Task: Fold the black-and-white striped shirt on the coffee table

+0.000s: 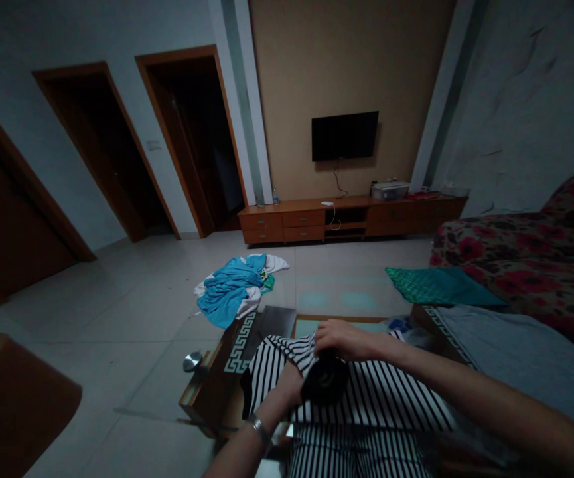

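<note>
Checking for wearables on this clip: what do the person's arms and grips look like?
The left forearm and right forearm are bare: no sleeves, cables or markers in view. The left grip and right grip have no gloves. A silvery metal band circles the left forearm at the wrist; bracelet or watch strap, cannot tell which.

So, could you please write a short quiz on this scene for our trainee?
1. Which hand has the metal bracelet at its wrist: the left hand or the right hand?
2. True or false: the blue cloth lies on the tiled floor.
3. What pattern does the garment under the hands show?

Key: 1. Left hand. 2. True. 3. Black and white stripes.
</note>
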Tool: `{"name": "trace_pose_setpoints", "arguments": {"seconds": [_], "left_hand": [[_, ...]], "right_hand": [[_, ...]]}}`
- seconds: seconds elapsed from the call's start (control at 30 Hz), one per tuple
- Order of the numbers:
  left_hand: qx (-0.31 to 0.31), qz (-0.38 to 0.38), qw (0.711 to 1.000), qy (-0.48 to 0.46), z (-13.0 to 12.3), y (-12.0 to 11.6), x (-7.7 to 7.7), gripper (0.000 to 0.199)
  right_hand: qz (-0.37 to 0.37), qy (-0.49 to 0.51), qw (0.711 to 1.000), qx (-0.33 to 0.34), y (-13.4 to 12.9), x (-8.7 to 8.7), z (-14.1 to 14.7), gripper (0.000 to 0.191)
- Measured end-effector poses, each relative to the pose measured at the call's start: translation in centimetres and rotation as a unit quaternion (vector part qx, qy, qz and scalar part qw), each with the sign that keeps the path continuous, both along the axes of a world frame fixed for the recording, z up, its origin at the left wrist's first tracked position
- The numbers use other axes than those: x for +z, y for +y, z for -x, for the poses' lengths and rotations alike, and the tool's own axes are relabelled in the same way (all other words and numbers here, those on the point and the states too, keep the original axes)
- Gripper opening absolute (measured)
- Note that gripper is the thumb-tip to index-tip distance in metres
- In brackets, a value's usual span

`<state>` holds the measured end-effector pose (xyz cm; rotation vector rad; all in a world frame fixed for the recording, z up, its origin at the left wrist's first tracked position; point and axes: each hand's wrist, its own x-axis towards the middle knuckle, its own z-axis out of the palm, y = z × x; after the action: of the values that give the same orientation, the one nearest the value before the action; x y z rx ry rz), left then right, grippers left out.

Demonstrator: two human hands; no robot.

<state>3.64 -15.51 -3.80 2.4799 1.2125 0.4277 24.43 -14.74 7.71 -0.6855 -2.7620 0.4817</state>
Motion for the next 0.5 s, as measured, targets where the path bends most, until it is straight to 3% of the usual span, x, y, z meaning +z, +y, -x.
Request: {"name": "trace_pose_setpoints", "arguments": {"seconds": [0.1,0.27,0.5], "left_hand": [[-0.051,0.024,0.997,0.048,0.8,-0.3,0.7,0.044],[-0.062,0.009,0.993,0.097,3.8,-0.6,1.4,0.039],[-0.042,-0.099,0.988,0.113,9.6,0.7,-0.1,0.039]], "right_hand": [[-0.026,-0.050,0.998,-0.012,-3.3,-2.9,-1.7,0.029],[-0.019,-0.028,0.995,-0.095,-5.0,-7.0,-4.3,0.031],[0.005,0.078,0.987,-0.137,-5.4,-10.1,-5.0,0.046]]}}
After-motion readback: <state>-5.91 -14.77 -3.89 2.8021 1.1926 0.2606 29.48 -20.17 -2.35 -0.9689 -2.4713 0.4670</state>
